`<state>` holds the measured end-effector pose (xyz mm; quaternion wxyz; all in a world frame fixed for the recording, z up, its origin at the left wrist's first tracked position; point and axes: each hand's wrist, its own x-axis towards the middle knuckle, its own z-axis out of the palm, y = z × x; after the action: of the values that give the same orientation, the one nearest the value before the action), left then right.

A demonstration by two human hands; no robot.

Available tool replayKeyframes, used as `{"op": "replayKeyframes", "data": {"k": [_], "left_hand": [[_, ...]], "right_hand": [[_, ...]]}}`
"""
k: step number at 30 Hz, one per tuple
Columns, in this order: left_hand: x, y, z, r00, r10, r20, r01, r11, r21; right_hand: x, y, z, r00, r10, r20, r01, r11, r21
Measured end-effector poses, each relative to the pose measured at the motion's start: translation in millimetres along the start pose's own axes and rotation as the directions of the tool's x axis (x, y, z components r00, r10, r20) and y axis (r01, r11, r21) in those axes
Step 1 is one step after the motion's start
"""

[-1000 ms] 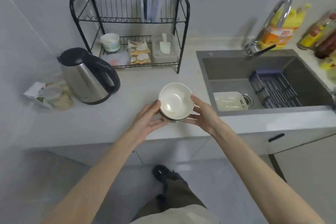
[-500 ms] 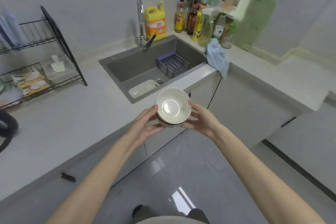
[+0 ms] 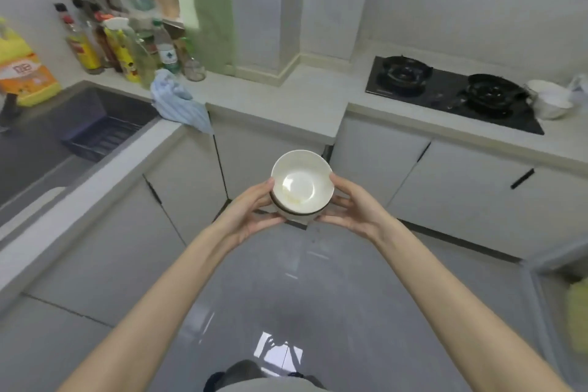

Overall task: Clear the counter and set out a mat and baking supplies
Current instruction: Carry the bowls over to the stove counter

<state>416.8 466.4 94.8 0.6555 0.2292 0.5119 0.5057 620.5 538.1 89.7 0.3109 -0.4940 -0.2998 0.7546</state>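
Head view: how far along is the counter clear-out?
Done: stacked bowls are off the counter. In hand: left hand and right hand both grip them above the floor, not yet set down. Left: bottles and blue cloth sit by the sink; no mat or baking supplies in view.

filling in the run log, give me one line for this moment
left hand + right hand: hold stacked bowls | over floor | facing stove

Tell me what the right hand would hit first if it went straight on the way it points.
The right hand grips the bowls, so those come first. Carried onward with them, it would likely meet the corner cabinet door ahead, though depth is unclear.
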Motion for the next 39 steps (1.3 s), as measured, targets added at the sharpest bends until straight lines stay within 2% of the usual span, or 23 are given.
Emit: {"op": "replayKeyframes", "data": {"k": [8, 14, 22, 27, 33, 39], "left_hand": [[79.7, -14.8, 143.5, 0.97, -0.12, 0.211, 0.083, 0.981, 0.173], [153.8, -28.2, 234.2, 0.903, -0.219, 0.37, 0.108, 0.948, 0.299], [266.2, -30.7, 368.7, 0.82, -0.409, 0.401, 0.258, 0.889, 0.379], [314.2, -26.2, 456.5, 0.749, -0.493, 0.443, 0.298, 0.847, 0.44], [365.1, -36.2, 541.3, 0.736, -0.532, 0.42, 0.278, 0.802, 0.529], [411.1, -67.6, 633.8, 0.728, -0.545, 0.417, 0.281, 0.791, 0.543]], "right_hand": [[-16.2, -44.4, -137.6, 0.966, -0.094, -0.239, 0.134, 0.979, 0.153], [-6.3, -77.9, -220.6, 0.909, -0.067, -0.412, 0.204, 0.932, 0.299], [27.9, -152.7, -331.3, 0.813, -0.012, -0.582, 0.293, 0.873, 0.391], [44.1, -198.7, -394.9, 0.741, -0.001, -0.672, 0.352, 0.852, 0.387], [53.6, -238.1, -464.6, 0.697, 0.007, -0.717, 0.395, 0.831, 0.392], [63.3, -275.6, -557.2, 0.675, 0.017, -0.738, 0.403, 0.829, 0.388]]}}
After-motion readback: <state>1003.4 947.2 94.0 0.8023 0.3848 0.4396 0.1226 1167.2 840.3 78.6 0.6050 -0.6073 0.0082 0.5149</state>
